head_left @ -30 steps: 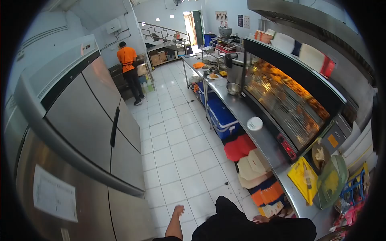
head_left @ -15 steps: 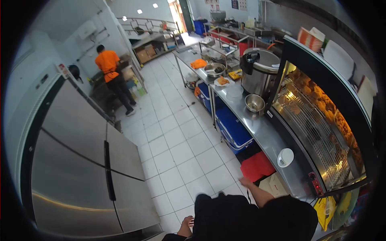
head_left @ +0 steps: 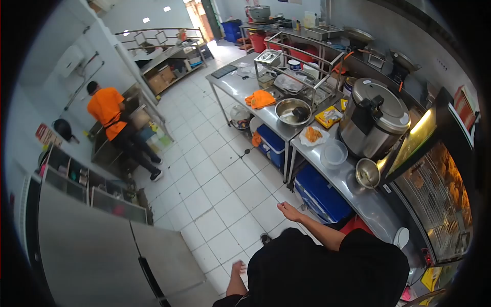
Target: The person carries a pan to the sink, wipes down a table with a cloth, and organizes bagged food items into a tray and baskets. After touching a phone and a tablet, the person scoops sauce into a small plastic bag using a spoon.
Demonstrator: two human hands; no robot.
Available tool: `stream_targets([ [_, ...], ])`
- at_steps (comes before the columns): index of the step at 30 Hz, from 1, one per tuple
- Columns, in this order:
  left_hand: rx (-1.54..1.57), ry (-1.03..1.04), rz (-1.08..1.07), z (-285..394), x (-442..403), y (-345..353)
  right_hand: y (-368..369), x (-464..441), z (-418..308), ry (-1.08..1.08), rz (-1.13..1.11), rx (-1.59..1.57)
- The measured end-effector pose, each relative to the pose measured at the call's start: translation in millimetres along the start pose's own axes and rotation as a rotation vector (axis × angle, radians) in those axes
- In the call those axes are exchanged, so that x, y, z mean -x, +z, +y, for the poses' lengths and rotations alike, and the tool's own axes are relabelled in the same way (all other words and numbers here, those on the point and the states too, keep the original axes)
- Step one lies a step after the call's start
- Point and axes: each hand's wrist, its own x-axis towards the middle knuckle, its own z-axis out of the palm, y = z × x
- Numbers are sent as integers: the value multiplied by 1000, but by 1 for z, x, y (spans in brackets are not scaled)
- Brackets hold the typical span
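Note:
My right hand hangs in front of my body, above the tiled floor and left of the steel counter. Its fingers are curled together; whatever they may hold is too small to make out. Low on the left, my left hand hangs beside my black shirt, slightly blurred, with loose fingers and nothing visible in them. Neither hand touches a surface. Nearest to the right hand is a blue cooler box under the counter. On the counter stand a steel bowl, a clear plastic tub and fried food on a white plate.
A large steel cooker and a lit food display case line the right. A steel refrigerator stands at left. Further ahead, a person in an orange shirt faces a sink area. White floor tiles run between.
My view has moved forward along the aisle, bringing the cooker and bowls closer. My right hand has swung forward and up; my left hand also sits a little higher.

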Motion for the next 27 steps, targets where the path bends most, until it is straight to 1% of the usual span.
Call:
stream_targets([
  [1,111,64,-245,66,-16,-22,-12,-27,-16,-12,-5,44],
  [3,-244,539,-87,171,-49,-29,-39,-79,-55,-13,-35,111],
  [4,-260,418,-37,235,-44,-25,-44,-107,-67,-71,72,55],
  [5,-263,485,-47,291,-45,-22,-47,-139,-74,-178,210,-46],
  [7,-352,570,15,399,-41,-10,-70,-209,-112,-228,258,-36],
  [8,-370,610,48,446,-34,0,-77,-256,-115,-204,273,-38],
  [9,-350,621,38,489,-30,10,-93,-296,-140,-210,259,-79],
  [11,-328,649,20,564,-26,27,-121,-389,-177,-231,383,-121],
  [13,-330,662,11,617,-24,42,-151,-494,-188,-210,657,-12],
  [16,-424,616,-3,683,-40,54,-206,-617,-215,125,1096,60],
  [18,-601,706,11,726,-55,57,-210,-656,-237,240,1038,318],
  [19,-641,835,49,747,-62,61,-208,-666,-237,309,996,457],
  [20,-666,878,63,765,-69,63,-204,-670,-233,282,953,504],
  [22,-700,978,83,813,-40,83,-198,-683,-221,218,870,606],
  [23,-705,967,94,838,-36,91,-200,-691,-212,166,869,629],
  [25,-667,956,3,891,-12,120,-208,-698,-178,65,849,675],
  [26,-644,948,-40,920,-4,140,-220,-698,-165,135,754,648],
  [27,-619,1013,-163,948,-2,161,-231,-700,-154,199,657,617],
])
